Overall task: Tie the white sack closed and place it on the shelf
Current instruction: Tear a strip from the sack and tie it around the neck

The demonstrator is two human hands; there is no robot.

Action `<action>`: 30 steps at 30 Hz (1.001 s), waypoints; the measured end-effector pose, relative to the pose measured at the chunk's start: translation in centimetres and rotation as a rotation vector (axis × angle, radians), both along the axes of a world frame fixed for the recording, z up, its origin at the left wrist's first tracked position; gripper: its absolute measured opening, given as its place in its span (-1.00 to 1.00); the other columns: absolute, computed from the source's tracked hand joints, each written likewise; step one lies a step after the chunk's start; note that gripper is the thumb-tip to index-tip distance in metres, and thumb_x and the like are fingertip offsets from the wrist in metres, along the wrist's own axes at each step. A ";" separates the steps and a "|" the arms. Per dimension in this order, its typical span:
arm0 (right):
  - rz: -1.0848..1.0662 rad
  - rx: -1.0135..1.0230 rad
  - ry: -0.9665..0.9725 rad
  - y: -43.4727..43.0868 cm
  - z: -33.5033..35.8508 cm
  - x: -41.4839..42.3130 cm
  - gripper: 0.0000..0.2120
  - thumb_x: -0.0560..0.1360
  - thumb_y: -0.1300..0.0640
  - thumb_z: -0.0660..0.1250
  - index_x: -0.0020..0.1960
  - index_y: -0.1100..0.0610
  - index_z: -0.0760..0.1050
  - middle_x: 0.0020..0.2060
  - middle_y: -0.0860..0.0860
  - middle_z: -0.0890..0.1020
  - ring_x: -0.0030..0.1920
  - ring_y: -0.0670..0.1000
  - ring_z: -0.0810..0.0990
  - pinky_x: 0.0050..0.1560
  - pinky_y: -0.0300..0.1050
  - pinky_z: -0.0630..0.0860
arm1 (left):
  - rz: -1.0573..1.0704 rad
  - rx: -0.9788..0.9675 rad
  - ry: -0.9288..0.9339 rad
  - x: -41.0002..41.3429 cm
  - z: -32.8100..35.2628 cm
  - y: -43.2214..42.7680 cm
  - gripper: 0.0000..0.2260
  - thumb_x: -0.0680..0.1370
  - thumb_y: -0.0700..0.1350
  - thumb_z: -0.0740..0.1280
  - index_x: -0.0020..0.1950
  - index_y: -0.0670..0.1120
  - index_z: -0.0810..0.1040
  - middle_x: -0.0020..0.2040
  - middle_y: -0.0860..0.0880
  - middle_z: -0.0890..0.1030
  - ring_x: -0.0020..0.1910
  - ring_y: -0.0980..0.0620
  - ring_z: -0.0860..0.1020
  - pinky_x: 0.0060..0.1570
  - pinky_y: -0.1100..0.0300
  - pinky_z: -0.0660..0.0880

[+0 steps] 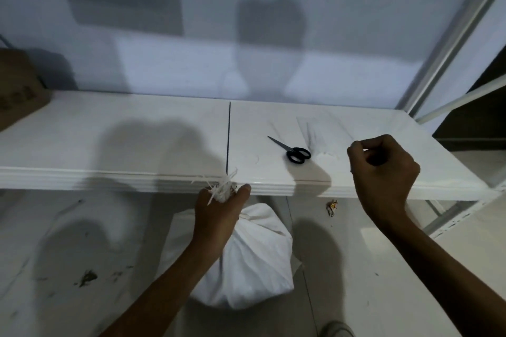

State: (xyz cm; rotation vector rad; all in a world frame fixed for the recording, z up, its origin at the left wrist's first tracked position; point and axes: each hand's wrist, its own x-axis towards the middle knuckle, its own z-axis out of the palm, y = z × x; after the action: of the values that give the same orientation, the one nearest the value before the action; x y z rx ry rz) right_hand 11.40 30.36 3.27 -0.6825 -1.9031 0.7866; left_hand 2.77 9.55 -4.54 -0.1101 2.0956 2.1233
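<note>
The white sack (254,260) stands on the floor just in front of the white shelf (109,145). My left hand (219,213) grips its gathered neck, and frayed white fibres (223,186) stick out above my fist at the shelf's front edge. My right hand (383,172) is raised over the shelf's right part with its fingers pinched together; a thin thread seems to hang from them, but it is too faint to be sure. The sack's lower body is full and rounded.
Black-handled scissors (291,150) lie on the shelf between my hands. A brown sack (19,90) sits at the shelf's far left. A metal rack frame (451,49) rises at the right. A small crumpled wrapper (331,206) lies on the tiled floor (82,254).
</note>
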 end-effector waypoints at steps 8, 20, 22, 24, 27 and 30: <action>0.516 -0.411 0.017 -4.9 -4.0 -1.4 -0.93 0.44 0.39 0.41 -0.12 0.27 0.63 -0.29 0.17 0.71 -0.22 0.04 0.74 -0.15 -0.23 0.63 | -0.123 -0.014 0.143 0.3 0.8 -0.5 -0.80 0.47 -0.12 0.47 -0.23 -0.21 0.54 -0.41 0.04 0.56 -0.45 0.14 0.49 -0.33 0.20 0.42; 0.695 -0.405 -0.040 -8.2 -8.9 -4.0 -0.95 0.54 0.27 0.35 -0.03 0.21 0.59 -0.21 0.06 0.73 -0.19 0.06 0.72 -0.15 -0.16 0.62 | -0.125 -0.022 0.252 -0.1 -1.1 -1.0 -0.94 0.50 -0.12 0.44 -0.08 0.03 0.59 -0.20 0.02 0.66 -0.22 0.05 0.62 -0.23 0.13 0.54; 0.702 -0.334 -0.064 -8.6 -9.6 -4.1 -0.95 0.55 0.24 0.34 -0.03 0.14 0.58 -0.22 0.04 0.72 -0.19 0.04 0.72 -0.11 0.01 0.65 | -0.115 -0.013 0.244 -0.1 -1.2 -1.0 -0.95 0.50 -0.11 0.45 -0.10 0.03 0.60 -0.20 0.03 0.67 -0.22 0.06 0.63 -0.20 0.11 0.58; 0.712 -0.276 -0.082 -8.9 -10.2 -4.1 -0.95 0.57 0.20 0.33 -0.02 0.08 0.55 -0.21 0.02 0.71 -0.19 0.03 0.71 -0.12 0.12 0.64 | -0.095 0.007 0.223 -0.2 -1.3 -1.1 -0.94 0.50 -0.11 0.45 -0.14 0.01 0.60 -0.24 0.04 0.67 -0.26 0.10 0.63 -0.21 0.13 0.57; 0.719 -0.209 -0.135 -9.4 -10.7 -4.2 -0.91 0.60 0.13 0.27 -0.02 -0.03 0.51 -0.22 -0.02 0.69 -0.21 0.00 0.68 -0.16 0.12 0.61 | -0.068 0.044 0.191 -0.2 -1.3 -1.2 -0.89 0.50 -0.12 0.45 -0.22 0.01 0.61 -0.34 0.08 0.66 -0.36 0.19 0.59 -0.31 0.28 0.49; 0.708 -0.180 -0.152 -9.7 -10.9 -4.4 -0.89 0.61 0.14 0.25 -0.04 -0.06 0.47 -0.27 -0.04 0.67 -0.27 -0.04 0.67 -0.21 0.05 0.60 | -0.072 0.061 0.169 -0.2 -1.4 -1.3 -0.83 0.51 -0.11 0.44 -0.29 -0.01 0.60 -0.47 0.13 0.60 -0.49 0.27 0.52 -0.43 0.40 0.41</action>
State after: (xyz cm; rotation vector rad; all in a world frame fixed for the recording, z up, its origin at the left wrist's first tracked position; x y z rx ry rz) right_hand 7.03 20.67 -7.60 -0.1527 -2.2556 1.3880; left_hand 2.53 8.29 -5.98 0.1546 2.0861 2.2215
